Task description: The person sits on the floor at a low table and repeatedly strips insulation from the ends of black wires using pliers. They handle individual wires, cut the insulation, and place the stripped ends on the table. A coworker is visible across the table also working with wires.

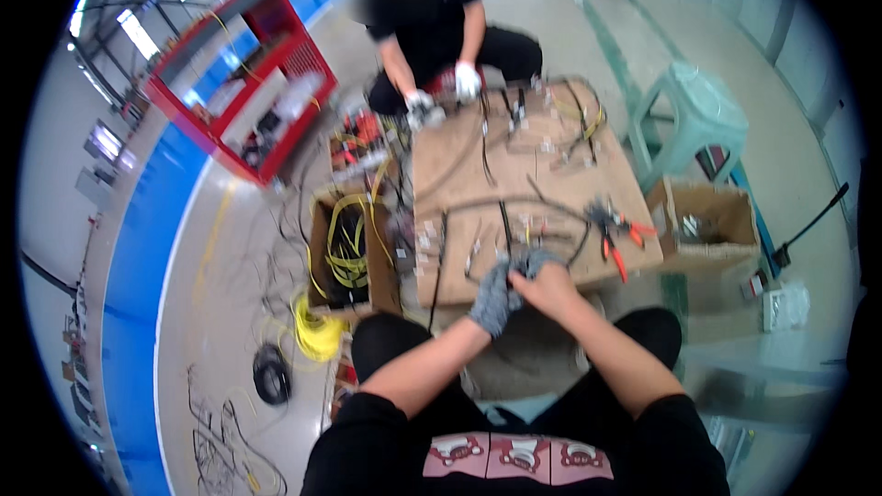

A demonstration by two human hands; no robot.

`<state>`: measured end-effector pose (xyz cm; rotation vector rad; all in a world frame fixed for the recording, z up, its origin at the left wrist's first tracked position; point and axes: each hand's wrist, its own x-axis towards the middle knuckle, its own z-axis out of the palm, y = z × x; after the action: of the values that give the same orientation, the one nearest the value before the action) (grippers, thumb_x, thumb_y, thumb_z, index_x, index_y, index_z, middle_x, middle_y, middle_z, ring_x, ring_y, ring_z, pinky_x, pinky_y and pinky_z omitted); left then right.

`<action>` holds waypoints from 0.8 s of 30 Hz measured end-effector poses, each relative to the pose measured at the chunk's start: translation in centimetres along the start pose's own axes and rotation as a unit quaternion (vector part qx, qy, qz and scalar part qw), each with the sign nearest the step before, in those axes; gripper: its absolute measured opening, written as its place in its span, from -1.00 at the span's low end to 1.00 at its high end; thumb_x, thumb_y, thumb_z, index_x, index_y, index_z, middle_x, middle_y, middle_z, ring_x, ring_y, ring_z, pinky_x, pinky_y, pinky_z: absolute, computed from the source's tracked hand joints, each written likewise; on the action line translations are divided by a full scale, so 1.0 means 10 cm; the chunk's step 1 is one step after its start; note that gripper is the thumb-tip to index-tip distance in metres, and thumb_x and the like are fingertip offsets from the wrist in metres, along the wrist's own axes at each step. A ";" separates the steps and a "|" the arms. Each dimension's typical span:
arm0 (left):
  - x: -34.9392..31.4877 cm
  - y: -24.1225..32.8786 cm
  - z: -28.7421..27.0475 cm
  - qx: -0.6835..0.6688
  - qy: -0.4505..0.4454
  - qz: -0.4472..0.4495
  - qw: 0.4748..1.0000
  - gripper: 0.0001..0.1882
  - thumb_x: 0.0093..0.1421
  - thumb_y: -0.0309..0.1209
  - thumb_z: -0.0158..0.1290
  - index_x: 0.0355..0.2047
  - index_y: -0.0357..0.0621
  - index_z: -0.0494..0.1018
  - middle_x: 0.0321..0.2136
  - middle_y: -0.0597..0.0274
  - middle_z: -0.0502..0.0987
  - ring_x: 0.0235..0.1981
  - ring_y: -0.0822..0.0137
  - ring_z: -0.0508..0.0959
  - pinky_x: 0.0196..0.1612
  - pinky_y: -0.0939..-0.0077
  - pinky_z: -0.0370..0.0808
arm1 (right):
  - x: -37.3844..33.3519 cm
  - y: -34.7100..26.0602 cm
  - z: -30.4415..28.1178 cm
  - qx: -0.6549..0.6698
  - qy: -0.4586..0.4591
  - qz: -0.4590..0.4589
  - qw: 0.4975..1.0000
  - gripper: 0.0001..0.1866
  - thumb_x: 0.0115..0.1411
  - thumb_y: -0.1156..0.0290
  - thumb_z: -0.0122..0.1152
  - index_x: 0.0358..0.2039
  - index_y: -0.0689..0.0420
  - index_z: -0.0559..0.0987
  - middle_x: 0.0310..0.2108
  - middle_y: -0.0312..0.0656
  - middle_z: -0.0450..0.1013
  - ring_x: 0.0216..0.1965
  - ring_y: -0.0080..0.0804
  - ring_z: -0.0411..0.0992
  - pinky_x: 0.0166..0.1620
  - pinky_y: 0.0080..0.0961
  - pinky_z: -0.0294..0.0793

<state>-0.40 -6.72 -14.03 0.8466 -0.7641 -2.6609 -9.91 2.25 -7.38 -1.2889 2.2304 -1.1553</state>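
Note:
My left hand (496, 300), in a grey glove, meets my right hand (544, 283) at the near edge of a wooden board (459, 161). The fingers of both are bent together, and what they pinch is too small and blurred to make out. A black cable (504, 225) runs down the board to just above them. Around it lie a long curved black cable harness (478, 205) and thin wires with pale tags. Right of my hands rest pliers with red-orange handles (617, 262) and another dark-headed hand tool (602, 213).
Across the board, a co-worker's white-gloved hands (468, 81) are at its far edge. Left stand a carton of yellow cable (317, 253) and a red shelf cart (294, 60); cable coils (271, 374) lie on the floor. Right are a carton (726, 243) and a pale green stool (703, 110).

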 end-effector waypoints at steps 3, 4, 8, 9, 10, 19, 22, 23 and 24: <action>0.22 -0.17 -0.26 -0.060 -0.055 0.016 0.997 -0.62 0.29 -0.11 -0.21 -0.08 -0.04 0.44 -0.22 0.21 0.54 -0.27 0.29 0.55 -0.31 0.39 0.58 | -0.01 -0.02 0.08 -0.017 -0.002 -0.019 1.000 -0.71 0.00 0.17 0.15 -0.47 0.17 0.54 -0.46 0.03 0.47 -0.38 0.04 0.43 -0.28 -0.20 0.42; 0.04 -0.05 0.05 -0.053 -0.029 -0.012 0.998 -0.64 0.28 -0.09 -0.18 -0.12 0.00 0.45 -0.24 0.24 0.55 -0.31 0.33 0.56 -0.38 0.45 0.58 | -0.01 0.03 0.02 -0.021 -0.004 -0.004 1.000 -0.71 0.00 0.18 0.15 -0.47 0.18 0.54 -0.46 0.04 0.46 -0.39 0.05 0.43 -0.28 -0.21 0.42; 0.04 0.02 -0.01 0.014 0.021 -0.016 1.000 -0.68 0.25 0.00 -0.13 -0.38 0.09 0.44 -0.64 0.40 0.46 -0.76 0.50 0.40 -0.78 0.66 0.28 | 0.06 -0.16 -0.12 0.134 -0.065 0.090 0.985 -0.79 0.02 0.34 0.20 -0.43 0.24 0.55 -0.52 -0.02 0.49 -0.48 -0.19 0.46 -0.34 -0.37 0.42; -0.03 0.10 0.22 0.023 0.113 -0.043 0.992 -0.66 0.25 0.01 -0.14 -0.40 0.08 0.43 -0.67 0.41 0.43 -0.79 0.54 0.33 -0.79 0.71 0.18 | 0.09 -0.05 -0.11 0.140 -0.047 0.064 0.987 -0.83 0.03 0.41 0.22 -0.42 0.27 0.55 -0.55 -0.11 0.49 -0.52 -0.41 0.43 -0.37 -0.47 0.41; -0.06 0.15 0.25 0.021 0.088 -0.043 0.995 -0.66 0.27 0.00 -0.17 -0.42 0.07 0.41 -0.69 0.43 0.41 -0.81 0.55 0.31 -0.80 0.71 0.17 | 0.12 -0.10 -0.13 0.225 -0.060 0.122 0.965 -0.84 0.06 0.42 0.21 -0.44 0.28 0.56 -0.56 -0.22 0.49 -0.52 -0.57 0.38 -0.39 -0.53 0.40; -0.06 0.20 0.30 0.057 0.058 0.092 0.992 -0.79 0.29 -0.17 -0.14 -0.33 0.04 0.41 -0.62 0.51 0.38 -0.74 0.64 0.28 -0.77 0.76 0.17 | 0.18 0.00 -0.07 0.293 -0.044 0.113 0.948 -0.87 0.07 0.44 0.21 -0.44 0.25 0.58 -0.51 -0.34 0.49 -0.48 -0.67 0.36 -0.38 -0.61 0.38; -0.13 0.25 0.30 0.101 0.038 0.129 0.986 -0.84 0.29 -0.27 -0.12 -0.27 -0.01 0.41 -0.59 0.50 0.37 -0.69 0.67 0.26 -0.73 0.80 0.19 | 0.17 -0.06 -0.07 0.315 -0.046 0.107 0.942 -0.89 0.06 0.48 0.21 -0.40 0.25 0.58 -0.47 -0.33 0.50 -0.44 -0.66 0.38 -0.34 -0.61 0.40; -0.09 0.26 0.27 0.117 0.038 0.129 0.984 -0.81 0.30 -0.29 -0.15 -0.21 -0.04 0.41 -0.58 0.49 0.38 -0.67 0.67 0.25 -0.70 0.80 0.20 | 0.15 -0.11 -0.09 0.320 -0.046 0.099 0.941 -0.89 0.06 0.49 0.21 -0.39 0.25 0.58 -0.46 -0.33 0.51 -0.43 -0.66 0.38 -0.32 -0.61 0.40; -0.08 0.25 0.26 0.111 0.043 0.138 0.983 -0.81 0.30 -0.29 -0.15 -0.21 -0.04 0.41 -0.57 0.49 0.38 -0.67 0.67 0.25 -0.70 0.80 0.19 | 0.14 -0.16 -0.11 0.325 -0.048 0.089 0.940 -0.89 0.05 0.51 0.20 -0.38 0.25 0.57 -0.44 -0.33 0.51 -0.42 -0.66 0.39 -0.30 -0.60 0.41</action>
<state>-1.11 -7.39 -10.49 0.8322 -1.0861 -2.3120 -10.40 1.17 -5.33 -0.8271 1.6287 -1.5340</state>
